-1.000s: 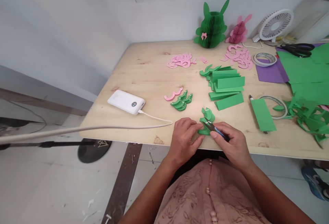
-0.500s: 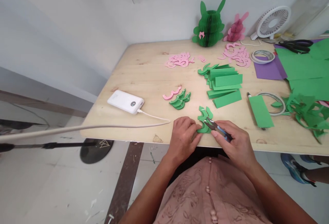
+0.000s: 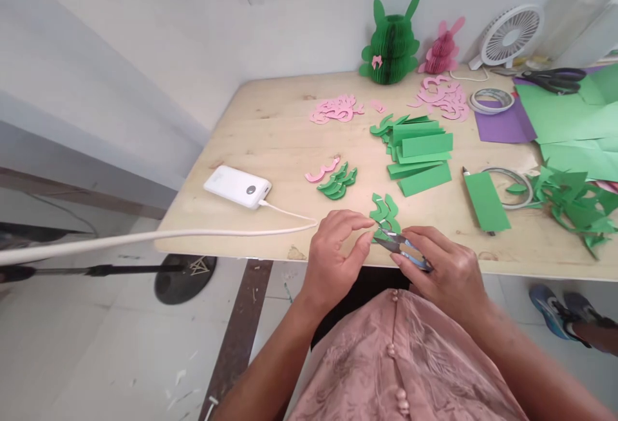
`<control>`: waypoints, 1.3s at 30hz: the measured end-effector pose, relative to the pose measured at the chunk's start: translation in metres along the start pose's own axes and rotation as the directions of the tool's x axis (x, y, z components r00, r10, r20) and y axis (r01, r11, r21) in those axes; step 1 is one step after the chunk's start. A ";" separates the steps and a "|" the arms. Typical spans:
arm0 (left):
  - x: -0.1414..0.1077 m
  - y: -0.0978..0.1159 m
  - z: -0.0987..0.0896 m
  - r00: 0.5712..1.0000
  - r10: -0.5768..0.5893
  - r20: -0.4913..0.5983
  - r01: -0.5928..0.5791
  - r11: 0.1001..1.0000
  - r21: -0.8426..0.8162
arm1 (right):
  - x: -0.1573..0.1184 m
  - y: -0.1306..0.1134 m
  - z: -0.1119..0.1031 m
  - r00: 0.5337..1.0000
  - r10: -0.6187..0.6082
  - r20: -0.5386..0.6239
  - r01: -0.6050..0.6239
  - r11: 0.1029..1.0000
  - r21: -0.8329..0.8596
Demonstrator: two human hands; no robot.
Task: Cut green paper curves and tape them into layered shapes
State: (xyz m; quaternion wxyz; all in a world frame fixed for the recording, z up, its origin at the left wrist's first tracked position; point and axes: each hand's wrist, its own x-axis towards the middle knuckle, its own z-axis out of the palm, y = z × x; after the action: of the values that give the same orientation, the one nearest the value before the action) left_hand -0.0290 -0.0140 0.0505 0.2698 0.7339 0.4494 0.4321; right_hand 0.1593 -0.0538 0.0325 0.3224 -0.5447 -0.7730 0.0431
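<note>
My right hand [image 3: 441, 263] grips a pair of thread snips [image 3: 412, 257] with a bluish handle, low over the table's front edge. The snips' blades are parted and point left. My left hand [image 3: 335, 253] is curved beside the blade tips, thumb and forefinger apart, with nothing I can make out between them. Under and behind the blades lie wavy green paper cutouts [image 3: 385, 207] with small whitish strips on them. Farther left is a small pile of scalloped green cutouts [image 3: 338, 183], next to a wavy pink paper strip [image 3: 322, 170].
Folded green paper strips [image 3: 425, 145] and pink cutouts [image 3: 337, 109] lie farther back. A white power bank [image 3: 236, 186] with a cable stands left. Rightward are tape rolls [image 3: 491, 100], green scraps [image 3: 574, 199] and black scissors [image 3: 554, 80]. Green [image 3: 390, 51] and pink honeycomb figures stand by the wall.
My left hand has lifted off the green cutouts, its thumb and forefinger now spread by the blade tips. The snips have turned flatter and shifted slightly left.
</note>
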 end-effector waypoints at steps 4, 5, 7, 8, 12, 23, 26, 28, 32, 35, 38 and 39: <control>0.007 0.003 -0.002 0.992 -0.096 0.087 0.097 0.995 -0.009 | 0.002 -0.001 -0.003 0.997 -0.072 0.000 0.071 0.995 -0.070; 0.007 0.003 -0.002 0.986 -0.121 0.117 0.124 0.992 -0.020 | 0.002 0.000 -0.004 0.996 -0.094 0.000 0.094 0.992 -0.088; 0.008 0.002 -0.001 0.970 -0.178 0.163 0.187 0.981 -0.044 | 0.002 0.001 -0.004 0.991 -0.133 0.010 0.133 0.984 -0.122; 0.008 0.002 0.000 0.962 -0.208 0.175 0.220 0.974 -0.053 | 0.002 0.002 -0.004 0.989 -0.147 0.019 0.148 0.980 -0.136; 0.007 0.001 0.001 0.944 -0.271 0.187 0.285 0.957 -0.055 | 0.001 0.005 -0.004 0.982 -0.180 0.050 0.186 0.969 -0.164; -0.007 0.008 0.004 0.963 -0.242 0.115 0.225 0.964 0.144 | -0.001 0.003 -0.005 0.974 -0.213 0.075 0.222 0.964 -0.147; -0.011 0.006 -0.002 0.974 -0.224 0.033 0.210 0.949 0.236 | -0.002 0.002 -0.007 0.971 -0.228 0.075 0.236 0.961 -0.141; -0.015 0.005 -0.011 0.965 -0.260 -0.036 0.260 0.928 0.268 | -0.001 0.003 -0.009 0.970 -0.235 0.061 0.242 0.960 -0.140; -0.032 0.005 -0.031 0.923 -0.379 0.058 0.360 0.909 0.212 | 0.001 0.002 -0.011 0.967 -0.249 0.055 0.255 0.956 -0.146; -0.051 -0.002 -0.043 0.873 -0.475 0.109 0.440 0.864 0.246 | 0.003 0.002 -0.010 0.964 -0.260 0.056 0.266 0.955 -0.129; -0.069 -0.014 -0.050 0.813 -0.576 0.089 0.530 0.794 0.297 | 0.004 0.004 -0.009 0.966 -0.250 0.058 0.255 0.961 -0.108; -0.073 -0.019 -0.052 0.798 -0.596 0.088 0.547 0.778 0.308 | 0.003 0.005 -0.008 0.968 -0.243 0.060 0.248 0.963 -0.102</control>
State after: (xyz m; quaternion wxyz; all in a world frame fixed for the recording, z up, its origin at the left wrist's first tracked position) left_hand -0.0987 -0.0703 0.0319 0.3269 0.6274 0.6790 0.1960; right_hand 0.1674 -0.0511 0.0385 0.2767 -0.4602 -0.8432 -0.0267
